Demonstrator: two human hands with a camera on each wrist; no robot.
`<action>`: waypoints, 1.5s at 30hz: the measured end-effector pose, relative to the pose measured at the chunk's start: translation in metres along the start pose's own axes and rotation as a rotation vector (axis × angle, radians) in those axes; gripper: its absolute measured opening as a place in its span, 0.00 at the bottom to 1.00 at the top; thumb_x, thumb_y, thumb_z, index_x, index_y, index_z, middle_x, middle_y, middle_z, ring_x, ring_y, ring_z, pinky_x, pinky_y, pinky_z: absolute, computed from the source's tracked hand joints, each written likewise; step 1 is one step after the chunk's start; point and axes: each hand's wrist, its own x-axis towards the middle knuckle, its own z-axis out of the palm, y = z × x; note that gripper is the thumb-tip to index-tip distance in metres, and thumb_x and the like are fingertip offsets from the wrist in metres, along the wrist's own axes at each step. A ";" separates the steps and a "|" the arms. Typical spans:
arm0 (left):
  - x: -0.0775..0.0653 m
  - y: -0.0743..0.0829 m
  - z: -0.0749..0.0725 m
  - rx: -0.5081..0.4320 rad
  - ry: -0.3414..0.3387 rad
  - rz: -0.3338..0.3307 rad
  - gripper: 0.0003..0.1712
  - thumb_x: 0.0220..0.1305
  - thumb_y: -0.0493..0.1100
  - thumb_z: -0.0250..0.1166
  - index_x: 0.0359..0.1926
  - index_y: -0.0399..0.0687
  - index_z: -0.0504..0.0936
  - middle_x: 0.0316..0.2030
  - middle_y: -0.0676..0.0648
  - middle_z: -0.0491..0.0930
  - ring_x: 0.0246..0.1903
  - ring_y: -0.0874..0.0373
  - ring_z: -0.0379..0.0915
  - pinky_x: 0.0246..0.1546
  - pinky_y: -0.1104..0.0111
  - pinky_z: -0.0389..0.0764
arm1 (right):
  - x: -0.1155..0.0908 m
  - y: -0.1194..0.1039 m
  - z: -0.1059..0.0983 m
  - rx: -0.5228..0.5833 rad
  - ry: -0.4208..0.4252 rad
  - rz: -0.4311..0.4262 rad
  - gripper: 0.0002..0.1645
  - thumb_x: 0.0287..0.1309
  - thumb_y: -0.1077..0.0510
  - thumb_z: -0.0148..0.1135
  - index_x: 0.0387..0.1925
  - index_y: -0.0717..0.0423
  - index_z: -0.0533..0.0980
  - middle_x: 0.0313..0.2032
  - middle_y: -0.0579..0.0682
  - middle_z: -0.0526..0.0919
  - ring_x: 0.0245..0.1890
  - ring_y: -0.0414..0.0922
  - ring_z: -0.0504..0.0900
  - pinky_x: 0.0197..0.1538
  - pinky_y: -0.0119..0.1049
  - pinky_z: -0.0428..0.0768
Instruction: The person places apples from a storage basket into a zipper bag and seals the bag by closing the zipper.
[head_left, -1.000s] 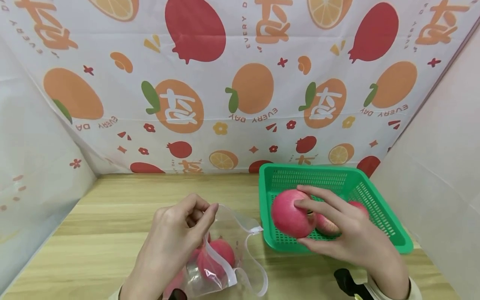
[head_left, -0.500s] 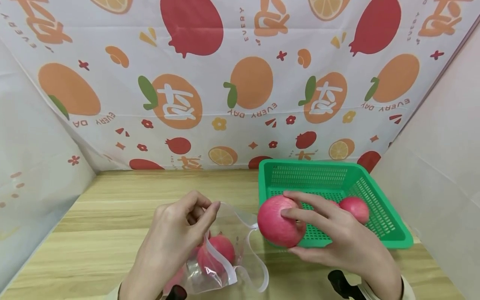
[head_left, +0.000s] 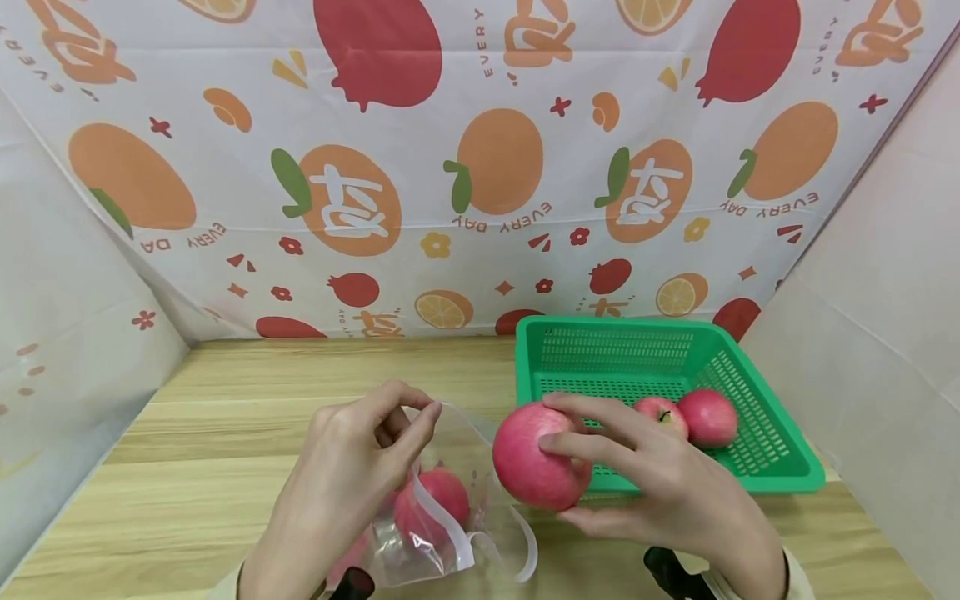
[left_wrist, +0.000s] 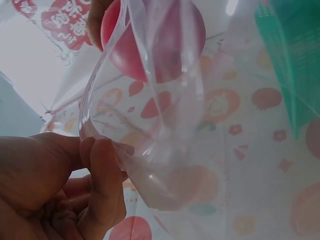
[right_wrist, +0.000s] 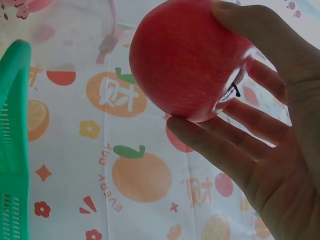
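Shifted left from over the green basket (head_left: 622, 322), 1 apple (head_left: 536, 458) sits between half-spread fingers and thumb of the right hand (head_left: 660, 483), stem end palmward, just right of the mouth of the clear bag (head_left: 447, 518), whose edge the left hand (head_left: 352, 475) pinches.

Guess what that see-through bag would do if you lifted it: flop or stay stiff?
The clear bag would probably flop, since it looks thin and creased beside the left hand. It might sag too, because red fruit lies inside.
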 end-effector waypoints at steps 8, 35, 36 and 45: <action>0.001 0.000 0.002 0.011 0.016 0.030 0.12 0.57 0.32 0.75 0.29 0.56 0.85 0.14 0.69 0.69 0.13 0.80 0.59 0.15 0.81 0.64 | 0.006 -0.006 0.007 0.108 -0.036 -0.038 0.32 0.55 0.49 0.77 0.58 0.55 0.78 0.60 0.59 0.77 0.59 0.49 0.79 0.54 0.33 0.84; 0.000 0.002 0.006 -0.025 0.013 0.041 0.12 0.58 0.31 0.73 0.29 0.54 0.83 0.14 0.69 0.69 0.11 0.81 0.59 0.12 0.81 0.62 | 0.011 -0.013 0.033 0.110 -0.065 -0.131 0.34 0.51 0.47 0.80 0.57 0.52 0.78 0.61 0.58 0.77 0.60 0.49 0.79 0.59 0.33 0.81; 0.000 0.002 0.006 -0.028 0.013 0.043 0.12 0.58 0.31 0.73 0.29 0.54 0.83 0.14 0.69 0.69 0.11 0.81 0.59 0.12 0.81 0.62 | 0.012 -0.013 0.035 0.105 -0.063 -0.138 0.34 0.50 0.47 0.80 0.57 0.52 0.78 0.61 0.58 0.77 0.60 0.49 0.80 0.59 0.33 0.81; 0.000 0.003 0.006 -0.023 0.014 0.053 0.12 0.58 0.31 0.73 0.29 0.54 0.83 0.14 0.69 0.69 0.12 0.81 0.58 0.12 0.81 0.63 | 0.013 -0.015 0.046 0.087 -0.076 -0.168 0.34 0.52 0.48 0.80 0.58 0.52 0.77 0.60 0.57 0.77 0.61 0.48 0.78 0.60 0.32 0.80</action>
